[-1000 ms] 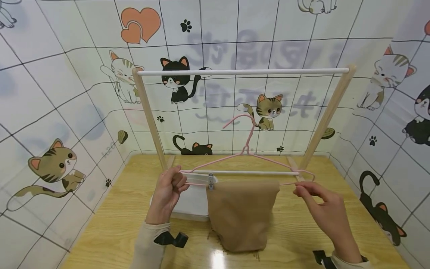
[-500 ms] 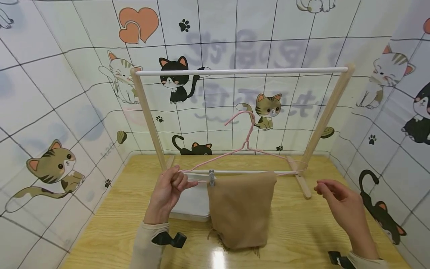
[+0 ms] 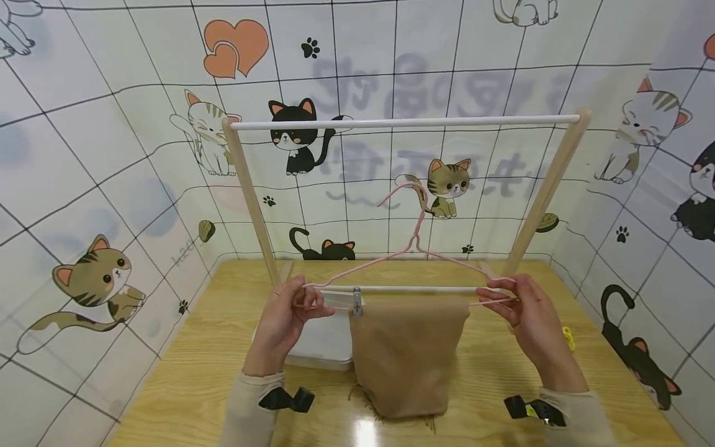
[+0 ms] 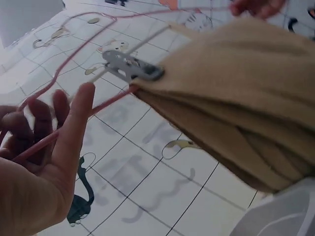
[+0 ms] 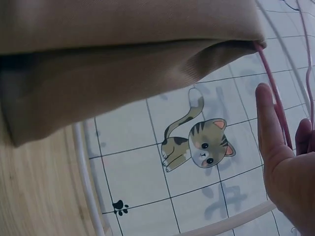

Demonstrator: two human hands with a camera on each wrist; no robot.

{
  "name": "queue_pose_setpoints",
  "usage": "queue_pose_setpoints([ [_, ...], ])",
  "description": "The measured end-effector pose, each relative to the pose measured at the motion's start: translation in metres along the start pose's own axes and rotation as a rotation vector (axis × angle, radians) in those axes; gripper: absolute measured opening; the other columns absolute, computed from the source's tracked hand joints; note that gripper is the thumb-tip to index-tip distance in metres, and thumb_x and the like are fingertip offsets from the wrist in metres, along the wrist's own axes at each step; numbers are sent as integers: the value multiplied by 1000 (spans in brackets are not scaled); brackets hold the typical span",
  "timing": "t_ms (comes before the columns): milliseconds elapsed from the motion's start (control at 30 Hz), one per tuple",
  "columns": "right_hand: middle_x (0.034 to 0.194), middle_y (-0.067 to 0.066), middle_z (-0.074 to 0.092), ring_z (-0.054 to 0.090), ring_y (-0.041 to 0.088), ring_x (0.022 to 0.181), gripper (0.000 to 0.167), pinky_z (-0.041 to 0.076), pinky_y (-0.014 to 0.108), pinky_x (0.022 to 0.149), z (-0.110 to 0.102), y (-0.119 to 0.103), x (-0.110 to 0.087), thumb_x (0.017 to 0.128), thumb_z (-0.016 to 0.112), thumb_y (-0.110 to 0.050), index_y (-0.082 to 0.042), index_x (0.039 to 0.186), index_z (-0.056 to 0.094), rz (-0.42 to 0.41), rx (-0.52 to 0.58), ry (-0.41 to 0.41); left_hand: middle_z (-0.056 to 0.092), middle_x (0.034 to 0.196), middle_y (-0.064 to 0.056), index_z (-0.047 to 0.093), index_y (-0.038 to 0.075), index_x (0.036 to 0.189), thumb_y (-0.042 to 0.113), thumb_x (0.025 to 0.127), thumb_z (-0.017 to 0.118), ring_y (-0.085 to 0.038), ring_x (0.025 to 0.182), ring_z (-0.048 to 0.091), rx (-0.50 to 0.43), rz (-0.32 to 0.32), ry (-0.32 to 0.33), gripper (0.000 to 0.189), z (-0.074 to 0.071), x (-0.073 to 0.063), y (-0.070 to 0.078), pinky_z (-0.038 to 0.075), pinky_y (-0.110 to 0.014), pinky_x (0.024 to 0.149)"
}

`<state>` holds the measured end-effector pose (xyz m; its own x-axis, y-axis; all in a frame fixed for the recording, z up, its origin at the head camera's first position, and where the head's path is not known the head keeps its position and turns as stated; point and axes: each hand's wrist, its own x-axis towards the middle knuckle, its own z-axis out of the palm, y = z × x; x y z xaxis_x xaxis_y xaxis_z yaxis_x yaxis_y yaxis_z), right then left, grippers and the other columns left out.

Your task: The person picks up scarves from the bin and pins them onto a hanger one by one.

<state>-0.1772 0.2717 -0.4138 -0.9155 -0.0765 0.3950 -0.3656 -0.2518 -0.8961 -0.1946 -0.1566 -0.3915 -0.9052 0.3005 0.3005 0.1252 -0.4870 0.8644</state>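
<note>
A pink wire clothes hanger is held up between both hands, its hook uppermost. A brown scarf with a fringed lower edge hangs folded over its bottom bar. Near the left end, a grey metal clip pinches the scarf to the bar, seen close in the left wrist view. My left hand grips the hanger's left corner, fingers curled round the wire and thumb along the bar. At the right corner my right hand holds the wire between thumb and fingers. No clip shows at the scarf's right end.
A wooden rack with a white top rail and a white lower rail stands behind the hanger. A white plastic tray lies behind the scarf at left. Partly hidden beside my right hand is a small yellow object on the table.
My right hand let go of the bar, moved right, then came back and took the hanger's right corner. The hanger's right end swung back and returned. My left hand kept its hold.
</note>
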Motion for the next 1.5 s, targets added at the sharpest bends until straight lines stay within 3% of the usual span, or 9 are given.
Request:
queue_pose_setpoints([
  [100, 117, 7, 66, 74, 20, 106, 36, 56, 30, 92, 3, -4, 0, 113, 32, -26, -2, 117, 58, -13, 65, 31, 76, 98, -5, 76, 14, 91, 27, 112, 44, -16, 94, 74, 134, -20, -5, 40, 1, 0, 1, 62, -44, 81],
  [233, 115, 8, 64, 74, 21, 106, 32, 57, 31, 90, 5, -7, 0, 112, 33, -24, -3, 111, 57, -48, 95, 43, 71, 124, -20, 76, 5, 110, 30, 112, 43, -28, 104, 75, 262, -65, -67, 41, -4, -1, 2, 61, -47, 83],
  [400, 113, 5, 66, 75, 21, 104, 31, 58, 30, 88, 6, -8, 0, 112, 33, -23, -4, 109, 57, -76, 98, 44, 73, 119, -20, 72, -13, 107, 28, 113, 39, -33, 100, 75, 294, -119, -198, 53, -14, -4, 2, 61, -46, 84],
  [633, 113, 9, 69, 74, 20, 105, 34, 59, 31, 89, 6, -10, -3, 113, 33, -23, 1, 115, 57, -72, 17, 33, 78, 100, -12, 77, 7, 84, 22, 114, 34, -28, 99, 76, 171, -88, -268, 54, -19, -5, 2, 61, -37, 84],
  [833, 125, 0, 63, 65, 8, 115, 41, 56, 21, 90, -23, -10, -12, 113, 31, -28, 1, 135, 50, -25, -274, 14, 78, 107, -11, 79, 5, 107, 25, 114, 33, -28, 101, 76, 177, -71, -273, 51, -18, -5, 8, 61, -40, 84],
  [1000, 121, -10, 59, 59, -6, 106, 39, 53, 11, 81, -68, -13, -25, 112, 35, -33, -5, 135, 51, 85, -699, 139, 77, 110, -12, 77, 5, 114, 21, 114, 29, -29, 103, 75, 160, -35, -317, 51, -18, -4, 10, 61, -39, 85],
  [1100, 126, 10, 62, 63, 18, 111, 52, 56, 34, 80, -91, -15, -29, 112, 35, -38, 3, 140, 48, 213, -982, 198, 77, 109, -10, 78, 8, 113, 22, 115, 28, -28, 103, 75, 178, -30, -318, 52, -17, -5, 10, 61, -39, 85],
  [1233, 139, 42, 45, 47, 61, 119, 69, 47, 64, 79, -117, -14, -30, 110, 34, -48, 12, 145, 40, 404, -1166, 149, 78, 108, -11, 78, 6, 112, 24, 115, 30, -29, 103, 75, 191, -33, -293, 52, -17, -5, 10, 61, -40, 84],
  [1500, 132, 46, 48, 56, 58, 109, 85, 51, 57, 77, -158, 14, -27, 105, 36, -60, 18, 139, 38, 607, -1253, -3, 76, 109, -17, 78, 6, 110, 24, 115, 28, -29, 103, 75, 191, -29, -272, 53, -17, -5, 9, 62, -42, 82],
])
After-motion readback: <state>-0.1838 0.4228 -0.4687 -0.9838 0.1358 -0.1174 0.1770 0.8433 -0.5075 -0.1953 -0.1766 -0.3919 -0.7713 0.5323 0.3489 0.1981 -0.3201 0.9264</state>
